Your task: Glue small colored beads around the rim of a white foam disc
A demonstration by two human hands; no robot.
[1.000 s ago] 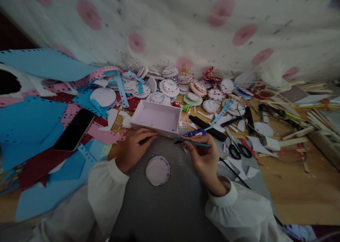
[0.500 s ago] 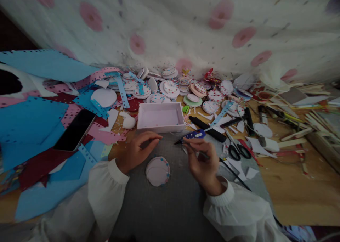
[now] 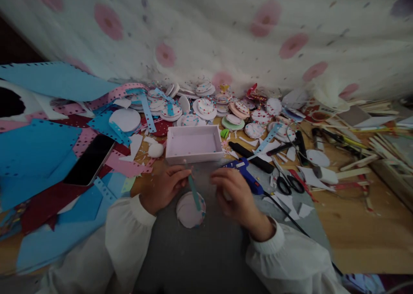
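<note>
- Left hand (image 3: 164, 187): resting on the grey mat (image 3: 206, 246), fingertips pinched on the upper end of a thin teal strip (image 3: 194, 193).
- Teal strip: runs from the left fingertips down and to the right, its lower end lying across the round white disc (image 3: 189, 212).
- Round white disc: flat on the grey mat, between the two hands, with small coloured dots along its edge.
- Right hand (image 3: 232, 194): blurred, fingers curled just to the right of the disc; whether it grips anything cannot be determined.
- Blue glue gun (image 3: 245, 176): lies on the mat just beyond the right hand, touching or nearly touching the knuckles; contact cannot be confirmed.
- White tray (image 3: 193, 144): rectangular, open side up, standing at the far edge of the mat just beyond both hands.
- Black phone (image 3: 90, 159): screen up, on blue and pink punched foam sheets (image 3: 35, 150) to the left of the tray.
- Scissors (image 3: 287, 183): on the tabletop (image 3: 355, 225) to the right of the glue gun, amid white offcuts.
- Decorated discs (image 3: 206, 106): heaped along the far edge of the tabletop against the spotted fabric.
</note>
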